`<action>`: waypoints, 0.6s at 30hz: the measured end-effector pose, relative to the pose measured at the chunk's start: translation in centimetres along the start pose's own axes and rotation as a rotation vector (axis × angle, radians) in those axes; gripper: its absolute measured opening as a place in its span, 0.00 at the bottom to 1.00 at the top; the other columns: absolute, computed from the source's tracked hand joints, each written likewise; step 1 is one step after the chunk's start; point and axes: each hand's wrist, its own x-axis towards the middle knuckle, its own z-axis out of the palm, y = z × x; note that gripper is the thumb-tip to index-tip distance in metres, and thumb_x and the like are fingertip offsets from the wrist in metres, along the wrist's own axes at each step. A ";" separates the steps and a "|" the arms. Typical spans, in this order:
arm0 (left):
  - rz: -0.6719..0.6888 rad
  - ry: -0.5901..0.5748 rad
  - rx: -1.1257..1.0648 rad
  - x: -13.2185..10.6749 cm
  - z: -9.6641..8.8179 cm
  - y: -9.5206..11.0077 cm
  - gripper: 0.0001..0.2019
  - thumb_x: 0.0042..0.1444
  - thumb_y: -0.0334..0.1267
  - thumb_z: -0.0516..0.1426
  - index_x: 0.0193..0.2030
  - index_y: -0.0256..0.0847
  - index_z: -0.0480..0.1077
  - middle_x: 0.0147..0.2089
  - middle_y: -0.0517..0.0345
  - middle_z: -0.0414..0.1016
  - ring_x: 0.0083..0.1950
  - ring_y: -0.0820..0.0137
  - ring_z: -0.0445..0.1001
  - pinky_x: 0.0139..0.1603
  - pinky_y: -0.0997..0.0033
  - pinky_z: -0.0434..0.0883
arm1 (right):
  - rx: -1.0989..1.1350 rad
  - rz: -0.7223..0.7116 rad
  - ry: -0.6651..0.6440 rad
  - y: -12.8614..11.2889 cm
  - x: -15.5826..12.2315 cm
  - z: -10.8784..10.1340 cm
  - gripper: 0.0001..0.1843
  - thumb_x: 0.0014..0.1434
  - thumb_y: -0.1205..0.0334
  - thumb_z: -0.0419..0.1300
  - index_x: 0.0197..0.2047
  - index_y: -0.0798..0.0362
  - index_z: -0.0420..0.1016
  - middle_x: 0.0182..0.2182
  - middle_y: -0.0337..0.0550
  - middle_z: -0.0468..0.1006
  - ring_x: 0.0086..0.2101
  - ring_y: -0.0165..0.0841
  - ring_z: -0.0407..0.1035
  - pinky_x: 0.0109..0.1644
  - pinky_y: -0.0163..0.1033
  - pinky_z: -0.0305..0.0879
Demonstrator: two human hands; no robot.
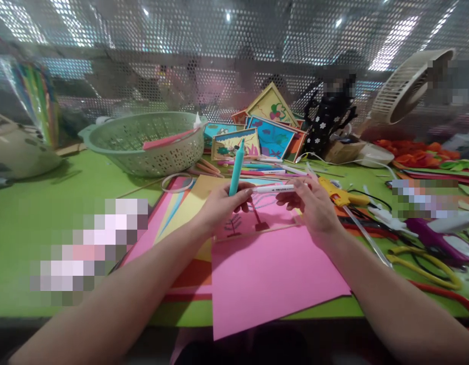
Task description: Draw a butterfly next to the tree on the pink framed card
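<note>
My left hand [236,197] is closed around a teal marker [236,170], which stands nearly upright out of it. In my right hand [308,200] a white marker [274,188] lies level, pinched near its right end. The white marker's left end meets the fingers of my left hand, and I cannot tell whether they grip it. Under both hands lies a pink picture [265,218] with a dark tree drawing and a brown shape. It rests over a larger pink sheet [272,274], whose near corner sticks out past the table edge.
A green basket [143,147] stands back left, beside framed pictures [272,137]. Several markers [265,166] lie behind my hands. At right are a yellow glue gun [339,192], yellow-handled scissors [428,258] and a purple tool [435,241]. A fan [409,91] stands back right.
</note>
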 end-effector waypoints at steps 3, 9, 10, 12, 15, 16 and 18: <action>-0.004 0.005 -0.009 0.0 0.0 0.0 0.13 0.44 0.43 0.64 0.32 0.36 0.73 0.22 0.64 0.67 0.21 0.77 0.66 0.23 0.76 0.58 | -0.004 0.010 0.004 0.2 -0.1 0.1 0.28 0.38 0.35 0.69 0.29 0.51 0.68 0.16 0.34 0.76 0.19 0.29 0.72 0.21 0.31 0.62; -0.023 0.010 0.000 -0.1 0.0 0.1 0.11 0.48 0.41 0.65 0.30 0.35 0.72 0.22 0.63 0.69 0.20 0.78 0.67 0.23 0.76 0.59 | -0.026 0.003 0.026 0.9 -0.1 0.1 0.26 0.41 0.36 0.68 0.29 0.51 0.69 0.18 0.36 0.77 0.21 0.31 0.73 0.22 0.32 0.62; -0.023 0.011 0.000 -0.2 0.1 0.1 0.11 0.49 0.41 0.65 0.30 0.35 0.72 0.22 0.63 0.69 0.20 0.78 0.68 0.23 0.76 0.59 | -0.033 0.002 0.022 1.0 -0.1 0.1 0.26 0.42 0.36 0.67 0.29 0.51 0.69 0.18 0.36 0.77 0.21 0.31 0.73 0.21 0.32 0.62; -0.024 0.013 -0.004 -0.3 0.1 0.1 0.11 0.49 0.41 0.65 0.31 0.36 0.72 0.22 0.63 0.70 0.20 0.78 0.68 0.24 0.76 0.60 | -0.042 -0.003 0.015 1.1 0.0 0.0 0.26 0.43 0.36 0.66 0.29 0.51 0.70 0.17 0.38 0.76 0.22 0.32 0.74 0.21 0.33 0.61; -0.025 0.010 -0.008 -0.4 0.3 0.2 0.08 0.51 0.38 0.64 0.31 0.35 0.72 0.22 0.63 0.70 0.20 0.78 0.67 0.23 0.77 0.59 | -0.046 -0.008 0.026 1.1 -0.1 0.0 0.26 0.45 0.36 0.65 0.30 0.52 0.70 0.18 0.38 0.76 0.22 0.32 0.74 0.21 0.33 0.60; -0.025 0.008 -0.010 -0.5 0.4 0.3 0.07 0.52 0.37 0.63 0.30 0.35 0.71 0.21 0.63 0.70 0.20 0.78 0.67 0.23 0.77 0.59 | -0.044 -0.009 0.031 1.1 -0.1 0.0 0.25 0.45 0.37 0.65 0.30 0.52 0.71 0.18 0.37 0.76 0.22 0.32 0.74 0.21 0.33 0.60; -0.021 0.007 -0.014 -0.6 0.4 0.4 0.05 0.54 0.35 0.61 0.30 0.35 0.71 0.21 0.64 0.70 0.19 0.79 0.67 0.23 0.77 0.60 | -0.034 -0.009 0.037 1.2 -0.2 0.1 0.25 0.45 0.37 0.66 0.29 0.52 0.71 0.18 0.37 0.76 0.22 0.31 0.73 0.20 0.32 0.58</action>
